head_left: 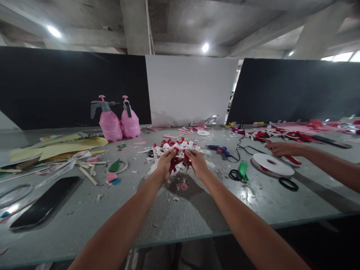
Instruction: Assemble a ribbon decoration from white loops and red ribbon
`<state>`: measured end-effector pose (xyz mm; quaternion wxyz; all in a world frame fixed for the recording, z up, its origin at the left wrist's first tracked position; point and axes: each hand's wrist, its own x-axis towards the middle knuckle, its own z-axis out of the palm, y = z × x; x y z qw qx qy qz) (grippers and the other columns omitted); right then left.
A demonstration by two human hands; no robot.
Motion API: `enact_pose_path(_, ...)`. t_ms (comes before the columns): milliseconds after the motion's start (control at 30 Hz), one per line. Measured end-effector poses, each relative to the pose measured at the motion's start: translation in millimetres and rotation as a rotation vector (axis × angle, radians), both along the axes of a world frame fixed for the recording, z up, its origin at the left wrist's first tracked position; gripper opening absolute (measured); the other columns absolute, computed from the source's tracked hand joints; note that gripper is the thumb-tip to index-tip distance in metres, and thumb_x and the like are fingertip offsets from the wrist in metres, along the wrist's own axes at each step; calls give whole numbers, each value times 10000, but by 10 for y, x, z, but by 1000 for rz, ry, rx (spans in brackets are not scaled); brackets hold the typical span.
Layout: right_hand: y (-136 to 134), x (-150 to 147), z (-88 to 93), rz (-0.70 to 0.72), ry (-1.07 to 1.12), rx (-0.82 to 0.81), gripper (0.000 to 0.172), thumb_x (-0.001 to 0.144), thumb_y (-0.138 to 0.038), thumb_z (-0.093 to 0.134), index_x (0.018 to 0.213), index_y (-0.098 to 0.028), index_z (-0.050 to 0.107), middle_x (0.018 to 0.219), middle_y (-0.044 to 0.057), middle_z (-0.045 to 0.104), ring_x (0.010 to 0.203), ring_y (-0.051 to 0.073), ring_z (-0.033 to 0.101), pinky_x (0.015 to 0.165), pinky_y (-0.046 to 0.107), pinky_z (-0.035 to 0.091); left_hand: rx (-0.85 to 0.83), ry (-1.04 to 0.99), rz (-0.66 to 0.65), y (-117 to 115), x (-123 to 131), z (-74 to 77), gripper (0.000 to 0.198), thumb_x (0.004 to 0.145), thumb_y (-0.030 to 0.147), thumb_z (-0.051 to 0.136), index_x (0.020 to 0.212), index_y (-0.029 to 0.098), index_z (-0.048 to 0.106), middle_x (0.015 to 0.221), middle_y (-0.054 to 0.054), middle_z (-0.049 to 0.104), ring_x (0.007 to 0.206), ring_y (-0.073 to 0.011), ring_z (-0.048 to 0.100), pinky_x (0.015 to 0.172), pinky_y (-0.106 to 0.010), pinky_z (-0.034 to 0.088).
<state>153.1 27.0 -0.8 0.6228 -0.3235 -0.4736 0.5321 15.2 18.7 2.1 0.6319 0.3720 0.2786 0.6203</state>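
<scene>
My left hand (166,163) and my right hand (197,162) are close together above the middle of the table. Both pinch a piece of red ribbon (186,160), with red ends hanging down between them. Just behind and below my fingers lies a pile of white and red ribbon bows (180,144). Thumbs and fingertips are closed on the ribbon; its exact shape is partly hidden by them. A blue glue gun (219,149) rests to the right of the pile, its cord running to the back.
Two pink spray bottles (131,122) stand at the back left. A black phone (46,202) lies front left among scraps. On the right are a white ribbon spool (272,163), green-handled scissors (242,170), a black ring (288,184) and another person's hand (284,149) with something red.
</scene>
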Motion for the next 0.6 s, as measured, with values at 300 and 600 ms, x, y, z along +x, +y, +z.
enact_pose_path(300, 12, 24, -41, -174, -357, 318, 204, 786, -390, 659, 818, -203, 736, 779, 26, 700, 747, 169, 620, 742, 298, 478, 119, 321, 199, 69, 13, -51, 542, 706, 350, 748, 1169, 172, 531, 713, 23, 636, 525, -111, 606, 552, -260, 527)
enact_pose_path(600, 23, 39, -59, -45, -355, 185, 287, 759, -447, 675, 876, -191, 733, 690, 15, 667, 517, 128, 545, 473, 243, 440, 580, 993, 305, -60, -35, -28, 535, 781, 104, 546, 1294, 231, 459, 831, 11, 657, 704, -118, 604, 714, -250, 466)
